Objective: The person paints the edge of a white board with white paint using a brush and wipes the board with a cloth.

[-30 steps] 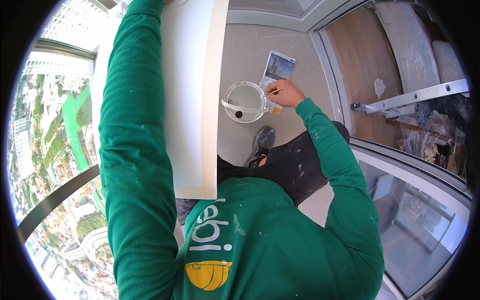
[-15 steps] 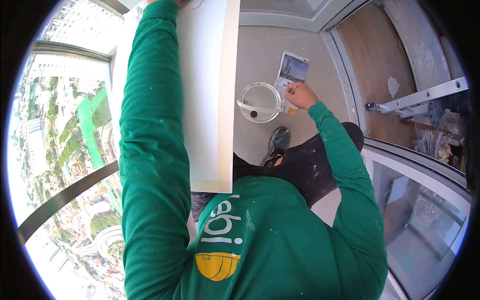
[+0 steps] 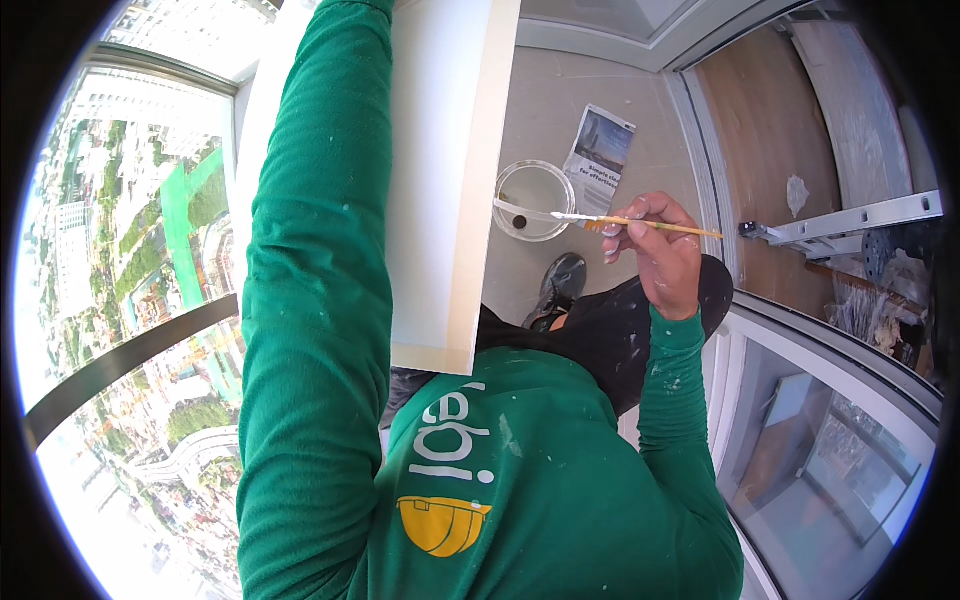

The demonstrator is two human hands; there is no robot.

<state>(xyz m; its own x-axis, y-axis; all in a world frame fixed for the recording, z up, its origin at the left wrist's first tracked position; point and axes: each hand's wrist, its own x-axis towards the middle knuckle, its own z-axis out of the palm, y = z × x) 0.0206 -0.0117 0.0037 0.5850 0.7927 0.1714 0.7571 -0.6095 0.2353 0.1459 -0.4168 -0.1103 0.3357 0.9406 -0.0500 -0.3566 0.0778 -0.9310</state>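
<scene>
Beige tiled floor (image 3: 560, 100), glazed balcony, metal handrail (image 3: 130, 360) over a city view; right hand (image 3: 660, 255) pinches a thin wooden paintbrush (image 3: 640, 221), white bristles pointing left, above a round clear tub (image 3: 535, 198) on the floor; leaflet (image 3: 600, 155) just beside tub; flat white panel (image 3: 450, 170) upright along the green-sleeved left arm (image 3: 310, 300); left hand out of frame.

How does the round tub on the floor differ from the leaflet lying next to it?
The tub is round, clear and open-topped, with a dark spot inside; the leaflet is flat, rectangular and printed with a picture. The brush in the right hand reaches over the tub, not the leaflet. Both rest on the pale floor.
</scene>
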